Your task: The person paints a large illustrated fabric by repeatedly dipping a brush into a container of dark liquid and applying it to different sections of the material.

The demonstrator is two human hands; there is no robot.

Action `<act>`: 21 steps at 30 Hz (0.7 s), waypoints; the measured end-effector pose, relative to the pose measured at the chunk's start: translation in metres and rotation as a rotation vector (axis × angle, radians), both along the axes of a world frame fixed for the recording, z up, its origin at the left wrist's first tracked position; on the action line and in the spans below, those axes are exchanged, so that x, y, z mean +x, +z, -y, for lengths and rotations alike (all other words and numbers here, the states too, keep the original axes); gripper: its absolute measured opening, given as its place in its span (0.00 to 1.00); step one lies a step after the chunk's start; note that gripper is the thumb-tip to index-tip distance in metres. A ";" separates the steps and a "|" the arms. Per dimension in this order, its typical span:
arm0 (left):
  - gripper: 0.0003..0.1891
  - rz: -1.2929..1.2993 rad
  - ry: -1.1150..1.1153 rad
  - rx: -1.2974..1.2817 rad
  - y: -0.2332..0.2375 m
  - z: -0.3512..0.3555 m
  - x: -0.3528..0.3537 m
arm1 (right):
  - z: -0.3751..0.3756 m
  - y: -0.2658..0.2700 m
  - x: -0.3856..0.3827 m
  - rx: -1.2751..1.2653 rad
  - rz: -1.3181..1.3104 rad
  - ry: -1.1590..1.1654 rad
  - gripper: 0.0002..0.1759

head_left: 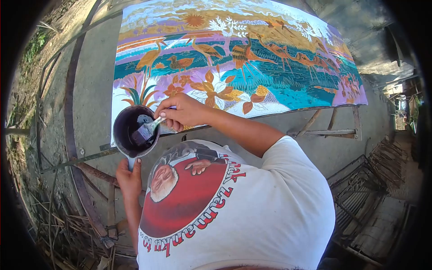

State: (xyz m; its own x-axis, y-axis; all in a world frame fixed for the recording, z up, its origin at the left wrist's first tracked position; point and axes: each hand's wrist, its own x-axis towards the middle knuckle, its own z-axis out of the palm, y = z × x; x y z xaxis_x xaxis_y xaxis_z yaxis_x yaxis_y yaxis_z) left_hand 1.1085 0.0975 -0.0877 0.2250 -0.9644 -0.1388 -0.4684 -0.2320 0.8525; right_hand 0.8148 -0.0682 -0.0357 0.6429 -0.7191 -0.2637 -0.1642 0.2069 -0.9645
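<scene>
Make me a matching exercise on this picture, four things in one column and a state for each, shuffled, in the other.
Things:
1. Pot
2. Painted sheet
3. Left hand
4. Right hand

States:
A. Holding the brush
B. Dark inside
C. Gripping the pot's handle
D. Showing birds and flowers

Pairs: 1-B, 2-D, 3-C, 4-A.

I'm over grey floor (92, 58) here, sunlit dirt (62, 20) away to my left, sticks (388, 157) piled off to my right.
</scene>
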 end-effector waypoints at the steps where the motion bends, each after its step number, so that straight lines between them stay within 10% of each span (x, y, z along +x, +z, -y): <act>1: 0.15 -0.008 0.014 -0.013 0.000 -0.003 0.003 | 0.001 -0.006 -0.013 0.013 0.097 -0.078 0.14; 4: 0.15 -0.039 0.064 -0.001 0.015 -0.012 0.006 | 0.011 -0.028 -0.051 0.130 0.326 -0.281 0.16; 11: 0.14 0.003 0.168 -0.009 0.021 -0.039 0.030 | 0.092 -0.140 -0.065 0.092 -0.047 -0.693 0.16; 21: 0.11 -0.071 0.318 -0.006 0.014 -0.064 0.034 | 0.142 -0.139 -0.037 0.000 -0.043 -0.819 0.15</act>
